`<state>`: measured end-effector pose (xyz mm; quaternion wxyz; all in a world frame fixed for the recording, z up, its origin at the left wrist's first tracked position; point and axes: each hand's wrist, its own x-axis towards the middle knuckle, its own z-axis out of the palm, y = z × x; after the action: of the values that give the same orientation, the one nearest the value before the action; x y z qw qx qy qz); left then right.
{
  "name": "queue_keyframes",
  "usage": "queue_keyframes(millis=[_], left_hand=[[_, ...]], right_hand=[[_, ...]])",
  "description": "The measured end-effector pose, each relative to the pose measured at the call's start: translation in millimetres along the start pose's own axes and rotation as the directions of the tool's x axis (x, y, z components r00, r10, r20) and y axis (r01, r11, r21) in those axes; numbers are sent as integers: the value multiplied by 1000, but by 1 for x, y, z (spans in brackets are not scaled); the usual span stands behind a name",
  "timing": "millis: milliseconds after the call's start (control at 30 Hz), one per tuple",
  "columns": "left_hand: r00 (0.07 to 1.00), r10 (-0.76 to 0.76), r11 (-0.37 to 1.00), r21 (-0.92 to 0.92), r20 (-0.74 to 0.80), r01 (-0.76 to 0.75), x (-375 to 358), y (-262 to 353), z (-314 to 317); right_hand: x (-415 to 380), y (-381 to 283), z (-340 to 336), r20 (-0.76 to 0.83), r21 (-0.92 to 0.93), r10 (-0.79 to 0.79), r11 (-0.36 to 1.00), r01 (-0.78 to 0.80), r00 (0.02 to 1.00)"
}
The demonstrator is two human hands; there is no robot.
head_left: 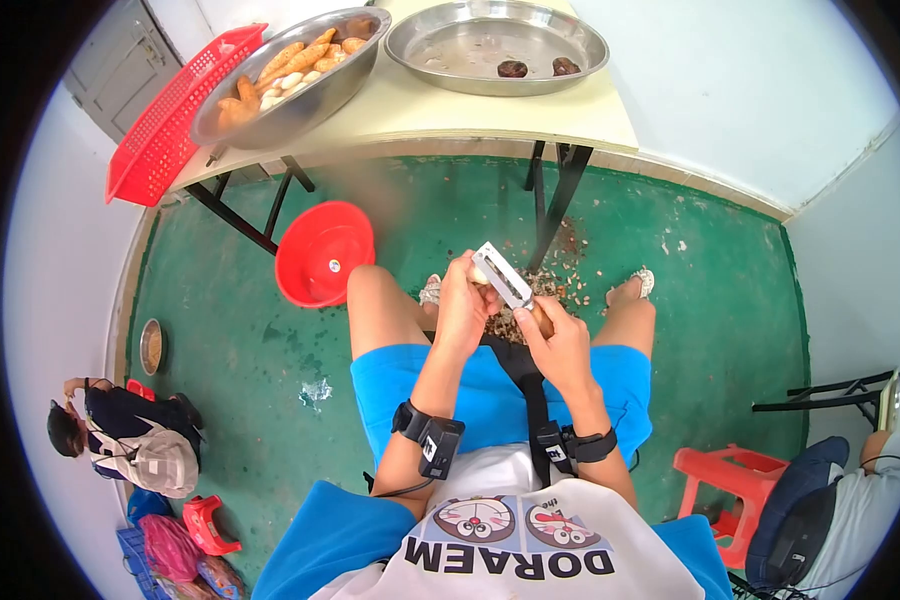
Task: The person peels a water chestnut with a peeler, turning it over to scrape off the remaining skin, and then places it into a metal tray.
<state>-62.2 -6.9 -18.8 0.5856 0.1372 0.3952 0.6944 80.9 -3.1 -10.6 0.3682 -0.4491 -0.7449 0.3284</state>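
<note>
A peeler with a wide metal head and a brown handle is in my right hand, fingers wrapped round the handle. My left hand is closed on a small pale piece of food, mostly hidden by the fingers and the peeler. The peeler's metal head lies over that piece, and both hands are close together above my lap. Beneath them, scraps of peel are scattered on the green floor between my feet.
On the table stand a steel basin of orange-brown roots and white pieces, a red basket, and a round steel tray with two dark lumps. A red tub sits below. Two other people are at the sides, near red stools.
</note>
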Motion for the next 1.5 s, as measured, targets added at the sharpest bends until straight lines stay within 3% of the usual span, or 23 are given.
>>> queue_keyframes(millis=[67,100,200,300,433,467,500,533,600,700,800,1033,1100,1133,1233,1500], left_hand=[[984,41,999,-35,175,-35,0,2,-5],[984,44,999,-36,171,-39,-1,2,-6],[996,65,995,-77,64,-60,-4,2,-1],[996,83,997,0,-23,-83,-7,4,4],[988,154,953,267,-27,-141,0,-2,-3],[977,168,957,260,-131,-130,0,-5,0],[973,200,946,281,-118,-161,-5,-4,3],[973,171,976,161,-156,-146,-9,-1,10],[984,167,976,151,-70,-155,-4,-6,4],[986,150,989,20,-71,-149,-2,-3,6],[988,137,989,68,-67,-133,-5,-1,3],[988,143,987,82,-63,-138,-4,-10,5],[993,115,991,67,-19,-113,-2,-24,4],[982,166,986,40,-86,-163,-1,-22,3],[961,208,977,-8,-184,-213,-8,-13,11],[944,273,962,62,-184,-266,-14,-16,14]], right_hand=[[1,1,1,-5,16,5,1000,-4,1000],[1,1,0,-4,12,11,1000,-11,1000],[1,-3,-1,11,-9,17,1000,-17,1000],[1,-3,1,22,-18,5,1000,-4,1000],[1,-13,1,-29,-33,-48,998,47,998],[0,-11,1,8,-64,33,997,-32,999],[1,-15,-1,20,-25,35,999,-34,999],[1,-17,-3,43,-49,47,998,-45,998],[2,-11,-2,2,-26,6,1000,-6,1000],[3,-7,1,32,-52,-9,999,11,999],[3,-13,-1,96,-74,74,995,-67,993],[-2,-3,-3,30,-173,40,984,-34,999],[-7,-8,-9,52,-114,82,991,-76,995],[-3,-13,-1,28,-149,-48,987,52,998],[-5,-11,0,49,-79,-7,997,11,999],[-12,-3,-3,-3,-72,-63,995,63,998]])
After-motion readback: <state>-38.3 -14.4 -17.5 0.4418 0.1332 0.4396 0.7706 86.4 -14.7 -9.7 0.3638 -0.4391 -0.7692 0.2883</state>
